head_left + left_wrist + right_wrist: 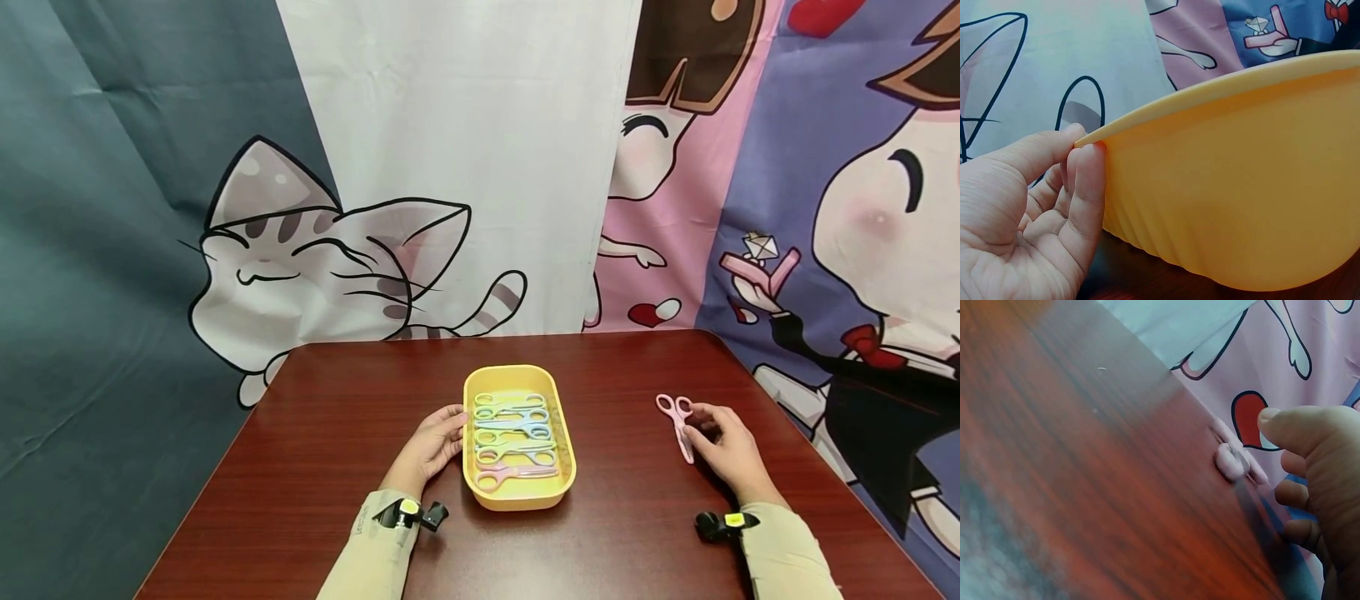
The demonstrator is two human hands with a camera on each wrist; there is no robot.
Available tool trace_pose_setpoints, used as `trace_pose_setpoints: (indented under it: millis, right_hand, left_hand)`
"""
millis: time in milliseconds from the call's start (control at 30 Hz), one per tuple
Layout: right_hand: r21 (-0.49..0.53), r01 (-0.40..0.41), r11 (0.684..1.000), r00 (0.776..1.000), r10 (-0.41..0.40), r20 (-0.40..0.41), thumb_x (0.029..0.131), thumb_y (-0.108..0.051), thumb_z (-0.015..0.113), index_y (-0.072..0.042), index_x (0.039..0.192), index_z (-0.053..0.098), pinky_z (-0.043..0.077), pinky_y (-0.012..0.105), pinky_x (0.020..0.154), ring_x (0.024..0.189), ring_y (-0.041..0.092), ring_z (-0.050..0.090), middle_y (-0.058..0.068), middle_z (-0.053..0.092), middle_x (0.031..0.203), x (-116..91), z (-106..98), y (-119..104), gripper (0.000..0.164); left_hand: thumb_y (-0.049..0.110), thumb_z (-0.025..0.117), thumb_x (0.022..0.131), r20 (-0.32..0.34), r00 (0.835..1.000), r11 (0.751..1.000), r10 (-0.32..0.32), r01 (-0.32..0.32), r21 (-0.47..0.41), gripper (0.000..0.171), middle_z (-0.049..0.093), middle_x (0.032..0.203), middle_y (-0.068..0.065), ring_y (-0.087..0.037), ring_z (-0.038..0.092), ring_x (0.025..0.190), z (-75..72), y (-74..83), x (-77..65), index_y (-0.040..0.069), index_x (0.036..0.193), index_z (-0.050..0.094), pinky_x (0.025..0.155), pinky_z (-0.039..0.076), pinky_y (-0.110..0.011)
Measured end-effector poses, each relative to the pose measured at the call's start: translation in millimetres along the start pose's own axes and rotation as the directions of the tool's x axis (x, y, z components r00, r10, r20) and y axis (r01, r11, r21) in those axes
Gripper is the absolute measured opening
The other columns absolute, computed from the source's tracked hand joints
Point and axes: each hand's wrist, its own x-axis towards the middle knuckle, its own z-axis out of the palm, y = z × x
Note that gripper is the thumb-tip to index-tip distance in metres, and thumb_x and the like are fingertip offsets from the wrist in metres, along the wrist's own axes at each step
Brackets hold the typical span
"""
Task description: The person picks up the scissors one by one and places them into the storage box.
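A yellow plastic basket point(519, 503) with rounded corners is in the middle of the table in the head view. In it lie several small pastel scissors point(517, 475), in green, blue and pink, placed crosswise one behind another. My left hand point(435, 440) pinches the basket's left rim between thumb and fingers; the left wrist view shows the yellow outer wall point(1229, 187) beside the fingers. To the right, a pair of pink scissors point(678, 421) lies on the table with its handles away from me. My right hand point(724, 446) hovers close beside it, fingers loosely bent around nothing.
The dark red-brown wooden table point(360, 383) reaches to a printed cloth backdrop point(480, 125) with a cartoon cat and figures. Each sleeved wrist carries a small black camera point(433, 517). Table surface lies between the basket and the pink scissors.
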Motion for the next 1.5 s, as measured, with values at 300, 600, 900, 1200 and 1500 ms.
trace_pose_setpoints:
  millis: [300, 600, 900, 1200, 1500]
  right_hand:
    - [0.012, 0.028, 1.0, 1.0, -0.027, -0.008, 0.081, 0.005, 0.077, 0.002, 0.118, 0.066, 0.039, 0.009, 0.073, 0.085, -0.003, 0.052, 0.017, 0.063, 0.107, -0.9, -1.7, -1.0, 0.038]
    - [-0.016, 0.058, 0.998, 0.998, -0.059, -0.016, 0.078, 0.006, 0.076, 0.003, 0.115, 0.065, 0.034, 0.019, 0.084, 0.096, 0.027, 0.054, 0.021, 0.061, 0.108, -0.3, -2.8, 1.1, 0.039]
    - [0.05, 0.131, 0.99, 0.991, -0.131, 0.001, 0.071, 0.012, 0.073, 0.004, 0.119, 0.064, 0.013, 0.009, 0.106, 0.118, 0.051, 0.042, 0.028, 0.055, 0.128, 1.8, 0.5, 7.4, 0.049]
    - [0.088, 0.167, 0.982, 0.979, -0.176, 0.1, 0.07, 0.014, 0.067, 0.003, 0.12, 0.064, 0.01, 0.011, 0.113, 0.134, 0.056, 0.035, 0.029, 0.052, 0.136, 12.5, 9.3, 12.3, 0.051]
    - [0.019, 0.172, 0.985, 0.957, -0.172, 0.233, 0.078, 0.007, 0.069, -0.007, 0.106, 0.071, 0.027, 0.026, 0.112, 0.124, 0.049, 0.046, 0.021, 0.057, 0.128, 17.4, 17.2, 16.0, 0.032]
  left_hand:
    - [0.001, 0.055, 0.103, 0.003, 1.0, 1.0, -0.004, 0.004, -0.003, 0.006, 0.065, 0.086, -0.001, -0.004, 0.061, 0.066, -0.2, -0.3, 1.4, 0.006, 0.107, 0.053, 0.06, 0.055, -0.016]
    - [0.001, 0.053, 0.103, 0.005, 1.0, 1.0, -0.004, 0.004, -0.01, 0.007, 0.064, 0.085, 0.0, -0.003, 0.06, 0.065, 1.8, 0.0, -1.0, 0.007, 0.106, 0.054, 0.059, 0.054, -0.016]
    - [0.001, 0.054, 0.103, -0.005, 1.0, 1.0, -0.005, 0.005, -0.004, 0.007, 0.064, 0.085, -0.001, -0.004, 0.06, 0.065, 1.2, -0.6, -0.4, 0.008, 0.105, 0.054, 0.059, 0.054, -0.016]
    - [0.002, 0.055, 0.103, -0.02, 1.0, 1.0, -0.001, 0.001, 0.005, 0.007, 0.064, 0.085, 0.0, -0.003, 0.059, 0.064, 0.0, -0.4, -0.4, 0.007, 0.107, 0.053, 0.059, 0.054, -0.016]
    - [0.002, 0.055, 0.102, 0.0, 1.0, 1.0, 0.001, -0.001, 0.003, 0.008, 0.064, 0.086, -0.001, -0.003, 0.059, 0.066, 0.4, -0.4, -0.4, 0.005, 0.109, 0.052, 0.06, 0.054, -0.015]
